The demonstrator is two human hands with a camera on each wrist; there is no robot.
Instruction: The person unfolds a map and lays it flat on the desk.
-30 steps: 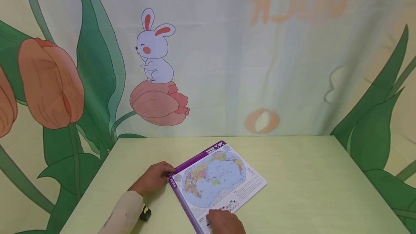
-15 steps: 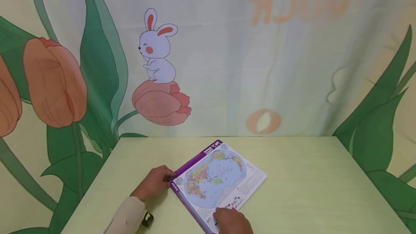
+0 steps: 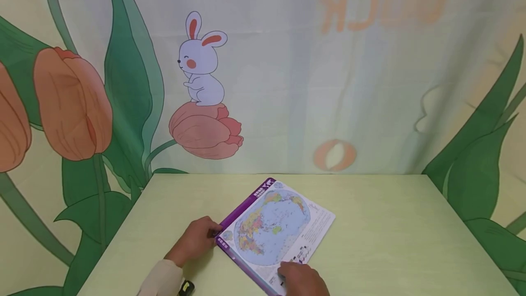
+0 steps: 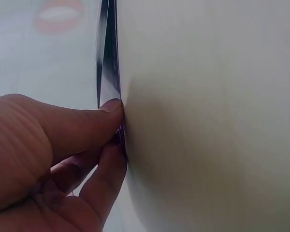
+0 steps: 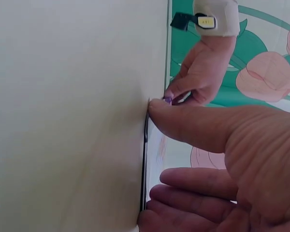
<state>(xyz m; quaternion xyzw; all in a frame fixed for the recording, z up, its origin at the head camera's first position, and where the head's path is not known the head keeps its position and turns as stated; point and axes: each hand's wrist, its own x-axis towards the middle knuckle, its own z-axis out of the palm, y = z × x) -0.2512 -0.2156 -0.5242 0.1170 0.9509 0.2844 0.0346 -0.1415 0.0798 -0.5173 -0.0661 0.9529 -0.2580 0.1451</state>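
Table (image 3: 394,241): map board (image 3: 273,227) between left hand (image 3: 198,237), right hand (image 3: 305,280), touching both.

The surface (image 3: 394,232) is being viewed forward and down from the head, farther off; left hand (image 3: 198,236) and right hand (image 3: 303,280) are being filmed close up from their wrists, the left hand being shared by all views
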